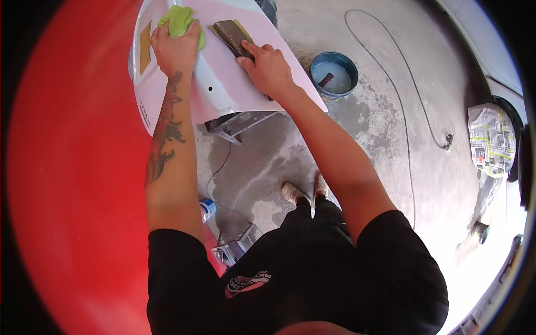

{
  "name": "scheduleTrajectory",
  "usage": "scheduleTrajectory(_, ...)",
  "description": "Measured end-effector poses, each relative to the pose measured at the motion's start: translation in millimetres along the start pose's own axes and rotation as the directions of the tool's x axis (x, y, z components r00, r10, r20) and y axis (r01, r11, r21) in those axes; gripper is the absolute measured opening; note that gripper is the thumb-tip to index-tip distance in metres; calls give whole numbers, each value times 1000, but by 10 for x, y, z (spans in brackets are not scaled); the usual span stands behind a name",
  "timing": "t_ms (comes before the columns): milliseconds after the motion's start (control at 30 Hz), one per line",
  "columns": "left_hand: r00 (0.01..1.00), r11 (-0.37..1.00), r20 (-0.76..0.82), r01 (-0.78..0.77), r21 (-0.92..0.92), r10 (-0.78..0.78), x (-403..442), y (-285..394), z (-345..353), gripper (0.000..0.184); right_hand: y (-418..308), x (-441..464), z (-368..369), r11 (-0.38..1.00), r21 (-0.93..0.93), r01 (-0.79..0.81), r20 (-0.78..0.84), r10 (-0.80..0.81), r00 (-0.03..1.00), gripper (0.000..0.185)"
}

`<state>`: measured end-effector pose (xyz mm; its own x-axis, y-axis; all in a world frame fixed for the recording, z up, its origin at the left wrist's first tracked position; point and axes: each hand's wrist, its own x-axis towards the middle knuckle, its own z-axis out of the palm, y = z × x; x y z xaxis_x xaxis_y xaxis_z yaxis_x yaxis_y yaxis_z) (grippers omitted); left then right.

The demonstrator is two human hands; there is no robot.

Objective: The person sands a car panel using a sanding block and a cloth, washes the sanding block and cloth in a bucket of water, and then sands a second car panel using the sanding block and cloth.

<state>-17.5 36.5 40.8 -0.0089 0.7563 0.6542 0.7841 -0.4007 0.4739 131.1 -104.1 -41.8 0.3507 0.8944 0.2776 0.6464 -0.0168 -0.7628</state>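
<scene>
My left hand [176, 49] is closed on a bright green cloth [180, 19] and presses it against the upper part of a white panel [215, 84]. My right hand [269, 70] grips the near end of a dark sanding block [229, 32], with thumb and forefinger on its top. Tan sandpaper shows along the block's edges, and the block lies on the panel's right side. A strip of tan sandpaper [145, 47] rests on the panel left of my left hand. Whitish-pink smears cover parts of the panel, and a small dark hole sits near its lower middle.
Right of the panel stands a bucket [353, 78] of cloudy water with a dark block in it. A thin hose or cable [403, 106] curves over the concrete floor. Red bodywork [78, 167] fills the left side. A blue can [207, 209] and a patterned wheel cover [491, 139] are also visible.
</scene>
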Motion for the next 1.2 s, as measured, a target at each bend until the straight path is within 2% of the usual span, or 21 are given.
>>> scheduleTrajectory(67, 999, 998, 33, 1, 69, -3, -158, 77, 27, 76, 103, -31, -51, 1000, -14, -24, 48, 25, 999, 60)
scheduleTrajectory(100, 992, 993, 92, 75, 90, -83, -460, 112, 82, 75, 234, -264, -118, 996, -43, -72, 111, 76, 991, 60)
scheduleTrajectory(167, 994, 986, 64, 82, 146, -92, -309, 268, 37, 73, 209, -141, -98, 999, 8, -53, 102, 52, 993, 61)
scheduleTrajectory(267, 996, 984, 68, 38, 172, -50, -327, 177, 141, 72, 146, -231, -195, 990, -107, -93, 148, 108, 983, 60)
scheduleTrajectory(367, 993, 979, 80, 66, 192, -82, -379, 216, 127, 72, 30, -346, -308, 975, -144, -166, 187, 192, 964, 55)
scheduleTrajectory(467, 993, 974, 83, 62, 217, -81, -379, 266, 98, 70, 42, -435, -299, 982, -93, -164, 164, 177, 970, 49)
scheduleTrajectory(533, 997, 971, 75, 0, 239, -18, -334, 302, 117, 67, 7, -786, -423, 990, -20, -142, 151, 144, 978, 47)
scheduleTrajectory(600, 995, 968, 87, -72, 242, 53, -337, 274, 144, 64, 99, -1311, -418, 999, -15, -43, 79, 44, 996, 49)
scheduleTrajectory(667, 985, 960, 103, -159, 232, 138, -325, 241, 158, 61, 203, -1446, -385, 1000, -19, 20, -2, -20, 1000, 48)
scheduleTrajectory(700, 985, 961, 108, -156, 227, 135, -336, 270, 152, 60, 241, -1467, -362, 998, -19, 55, -41, -56, 998, 48)
scheduleTrajectory(767, 985, 962, 116, -152, 227, 128, -345, 276, 133, 63, 398, -971, -199, 998, -56, -6, -63, 2, 998, 46)
scheduleTrajectory(833, 985, 955, 116, -153, 252, 127, -304, 261, 151, 66, 647, -272, -25, 989, -83, -119, -19, 118, 993, 45)
scheduleTrajectory(867, 985, 948, 123, -155, 279, 124, -305, 242, 134, 68, 747, -81, 30, 989, -81, -121, -22, 120, 993, 45)
scheduleTrajectory(933, 983, 933, 154, -142, 331, 95, -288, 291, 133, 70, 705, -274, -56, 991, -63, -121, 17, 122, 992, 46)
scheduleTrajectory(1000, 982, 915, 190, -97, 391, 22, -257, 369, 96, 71, 632, -988, -163, 999, 16, -31, -67, 32, 997, 48)
scheduleTrajectory(1067, 979, 901, 205, -70, 428, -21, -258, 402, 126, 68, 598, -1651, -258, 999, 8, 37, -107, -36, 994, 50)
scheduleTrajectory(1167, 977, 890, 209, -67, 450, -32, -291, 452, 109, 67, 757, -1574, -257, 995, 23, 98, -123, -94, 988, 52)
scheduleTrajectory(1200, 979, 895, 202, -72, 441, -21, -291, 429, 115, 67, 885, -1307, -139, 998, -33, 56, -160, -61, 985, 45)
